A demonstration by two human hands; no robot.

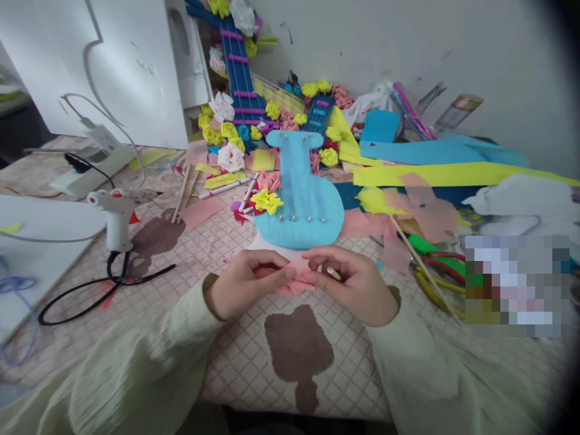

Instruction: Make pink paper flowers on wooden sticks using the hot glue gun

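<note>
While a piece of pink paper [296, 281] is pinched at its two sides by the left hand [249, 281] and the right hand [357, 281], it is held near the middle of the table edge, just in front of a light blue guitar-shaped cutout [296, 181]. The thumbs and fingertips of both hands are closed on the paper, and folds are seen along its lower edge; whether its underside is rested on the tablecloth [240, 356] cannot be told. Within the curl of the right fingers the blunt end of a pale stick [334, 273] is shown, apparently gripped there, though its length is hidden. From this, a folding or gathering step is judged to be in hand, with the shape only partly formed. For the next move, a light, steady pinch is called for, so that the folds are not lost or the thin paper torn; if the stick is to be used, the folds should first be secured by the left hand alone. The glue gun [118, 220], at the left, is not being touched.
</note>
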